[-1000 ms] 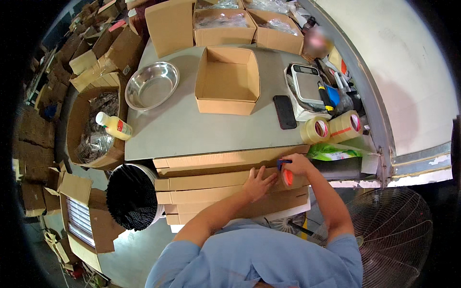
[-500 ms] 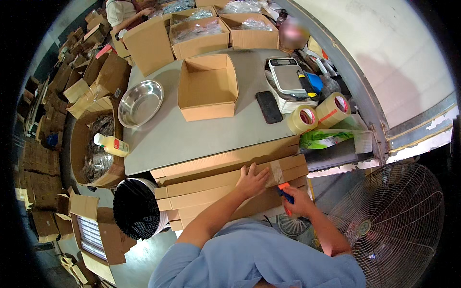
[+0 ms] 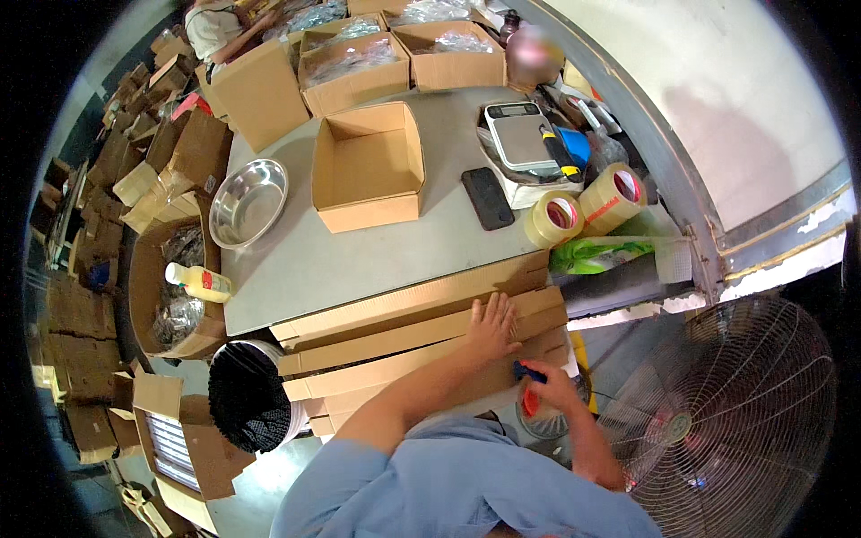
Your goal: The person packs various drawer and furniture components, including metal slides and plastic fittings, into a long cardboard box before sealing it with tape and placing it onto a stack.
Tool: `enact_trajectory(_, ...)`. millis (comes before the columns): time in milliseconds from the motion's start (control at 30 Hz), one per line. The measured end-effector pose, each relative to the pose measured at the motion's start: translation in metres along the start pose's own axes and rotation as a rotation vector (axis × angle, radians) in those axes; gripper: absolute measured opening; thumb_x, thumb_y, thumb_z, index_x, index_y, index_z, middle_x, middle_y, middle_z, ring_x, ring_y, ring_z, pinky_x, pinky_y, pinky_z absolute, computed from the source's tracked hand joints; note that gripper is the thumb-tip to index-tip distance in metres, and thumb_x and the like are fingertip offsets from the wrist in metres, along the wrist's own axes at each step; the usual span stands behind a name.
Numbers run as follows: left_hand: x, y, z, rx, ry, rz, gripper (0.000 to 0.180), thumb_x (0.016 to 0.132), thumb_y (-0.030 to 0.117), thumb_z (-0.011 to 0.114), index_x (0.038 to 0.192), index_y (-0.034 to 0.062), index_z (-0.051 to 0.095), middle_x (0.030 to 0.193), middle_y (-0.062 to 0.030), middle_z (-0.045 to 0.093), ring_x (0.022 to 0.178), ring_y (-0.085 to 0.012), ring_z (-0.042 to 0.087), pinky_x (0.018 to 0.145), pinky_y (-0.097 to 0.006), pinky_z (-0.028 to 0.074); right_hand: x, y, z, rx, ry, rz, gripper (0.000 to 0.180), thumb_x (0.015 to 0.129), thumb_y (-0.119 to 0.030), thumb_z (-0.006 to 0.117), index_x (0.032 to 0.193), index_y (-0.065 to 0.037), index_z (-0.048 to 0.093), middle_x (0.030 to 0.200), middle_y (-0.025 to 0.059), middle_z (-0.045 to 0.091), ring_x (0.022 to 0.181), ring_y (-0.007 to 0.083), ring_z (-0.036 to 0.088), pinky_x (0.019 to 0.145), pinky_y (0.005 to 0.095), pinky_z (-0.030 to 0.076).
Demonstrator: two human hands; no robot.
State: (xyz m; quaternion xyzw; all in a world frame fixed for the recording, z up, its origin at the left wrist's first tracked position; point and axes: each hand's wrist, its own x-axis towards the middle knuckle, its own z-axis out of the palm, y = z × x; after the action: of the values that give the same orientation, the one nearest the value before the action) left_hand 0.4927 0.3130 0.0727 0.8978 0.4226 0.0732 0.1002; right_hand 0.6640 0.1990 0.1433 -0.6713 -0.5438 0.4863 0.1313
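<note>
My left hand [image 3: 492, 330] lies flat with fingers stretched out on the closed flaps of a long cardboard box [image 3: 404, 354] at the table's near edge. It covers the area near the box's right end. My right hand [image 3: 554, 392] is wrapped around an orange-and-blue tape dispenser [image 3: 531, 399], just off the box's near right side. Part of the dispenser is hidden by my fingers. An open, shallow cardboard box [image 3: 372, 166] stands on the table beyond.
A steel bowl [image 3: 249, 203], a black phone [image 3: 488, 198], a scale [image 3: 522, 139] and tape rolls [image 3: 552, 220] are on the table. A large fan [image 3: 717, 421] stands right, a bin [image 3: 256, 394] left. Another person [image 3: 215, 34] is at the far left.
My left hand has slid right and flattened over the place where a tape strip showed. My right hand, still holding the dispenser, has dropped slightly toward me. The view has shifted a little.
</note>
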Motion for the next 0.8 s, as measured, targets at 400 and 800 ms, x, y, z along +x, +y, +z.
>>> enact_trajectory(400, -0.131, -0.091, -0.057, -0.042, -0.113, -0.119, 0.080, 0.074, 0.056, 0.062, 0.142, 0.0261, 0.032, 0.145, -0.0216, 0.026, 0.129, -0.0426, 0.028, 0.105, -0.059, 0.019, -0.002, -0.091, 0.061, -0.267, -0.143, -0.182, 0.044, 0.076, -0.025, 0.058, 0.118, -0.009, 0.059, 0.116, 0.0155, 0.060, 0.105, 0.0317, 0.059, 0.091, 0.0369, 0.045)
enact_trajectory(800, -0.292, -0.207, -0.048, 0.031, 0.223, -0.108, 0.064, 0.078, 0.058, 0.055, 0.131, 0.0241, 0.049, 0.143, -0.0174, 0.034, 0.132, -0.0409, 0.029, 0.105, -0.057, 0.024, 0.096, -0.270, 0.227, -0.694, -0.086, -0.296, 0.049, 0.075, -0.034, 0.057, 0.120, -0.015, 0.059, 0.106, 0.0200, 0.062, 0.095, 0.0361, 0.061, 0.083, 0.0405, 0.048)
